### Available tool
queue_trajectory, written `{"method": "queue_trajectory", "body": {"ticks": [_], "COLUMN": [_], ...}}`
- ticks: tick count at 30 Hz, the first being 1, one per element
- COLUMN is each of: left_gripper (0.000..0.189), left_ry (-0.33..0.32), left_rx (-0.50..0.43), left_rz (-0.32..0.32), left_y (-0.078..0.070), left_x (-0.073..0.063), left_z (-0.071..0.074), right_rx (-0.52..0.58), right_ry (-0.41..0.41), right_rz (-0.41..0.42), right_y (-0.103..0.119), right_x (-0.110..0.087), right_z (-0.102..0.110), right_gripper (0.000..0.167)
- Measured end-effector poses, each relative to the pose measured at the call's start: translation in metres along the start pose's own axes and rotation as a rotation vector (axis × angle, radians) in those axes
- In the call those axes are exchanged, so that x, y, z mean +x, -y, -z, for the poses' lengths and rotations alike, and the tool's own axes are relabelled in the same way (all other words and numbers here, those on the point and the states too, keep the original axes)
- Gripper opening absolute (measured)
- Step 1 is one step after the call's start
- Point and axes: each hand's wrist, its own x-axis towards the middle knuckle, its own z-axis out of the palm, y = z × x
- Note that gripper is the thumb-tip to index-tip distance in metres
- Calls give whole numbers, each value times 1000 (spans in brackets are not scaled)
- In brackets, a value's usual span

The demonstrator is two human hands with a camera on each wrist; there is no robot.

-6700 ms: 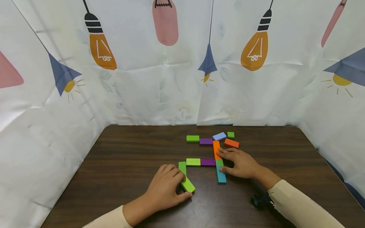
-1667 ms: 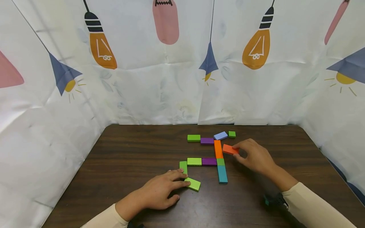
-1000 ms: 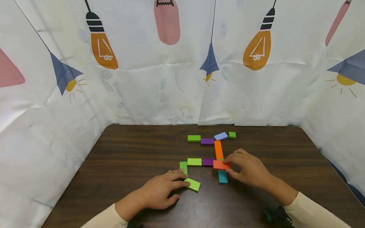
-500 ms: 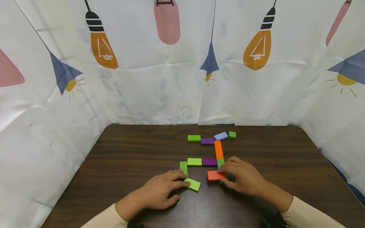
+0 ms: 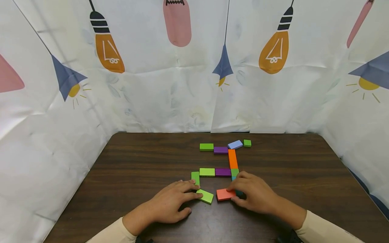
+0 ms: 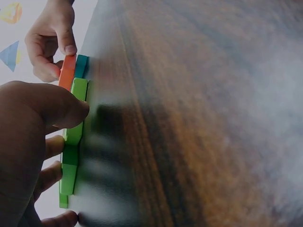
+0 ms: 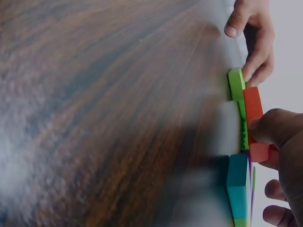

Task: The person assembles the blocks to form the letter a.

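My right hand (image 5: 256, 194) pinches a red-orange block (image 5: 223, 194) between thumb and fingers. In the right wrist view that red-orange block (image 7: 252, 109) is held just above the table. The teal block (image 7: 236, 182) lies beside it, mostly covered by my right hand in the head view. My left hand (image 5: 167, 202) rests with spread fingers, fingertips touching a slanted lime block (image 5: 206, 196) and an upright green block (image 5: 195, 178). A narrow gap separates the lime block from the red-orange one.
Flat blocks form a line on the dark table (image 5: 136, 162): lime (image 5: 207, 172), purple (image 5: 223, 172), small green (image 5: 235, 172) and orange (image 5: 232, 159). Farther back lie a purple block (image 5: 221, 150), a green block (image 5: 206, 147), a light blue block (image 5: 235, 144) and a small green block (image 5: 247, 143).
My right hand has picked up the red-orange block from right of the orange one and carried it toward me and left. Earlier, my left hand turned the lime block; lately it stays still.
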Motion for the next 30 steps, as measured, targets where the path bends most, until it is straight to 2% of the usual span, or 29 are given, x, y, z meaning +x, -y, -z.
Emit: {"method": "queue_trajectory", "body": {"ticks": [15,30], "left_gripper": [56,56], "left_ry": [6,13], "left_rx": [-14,-22], "left_rz": [0,5], "left_y": [2,2], "left_x": [-1,0], "left_z": [-2,-2], "right_rx": [-36,-47], "right_ry": [-23,-13], "right_rz": [80,93], "right_y": [0,1], "right_x": [2,1], "right_z": [-12,-13], "right_gripper": [24,24]}}
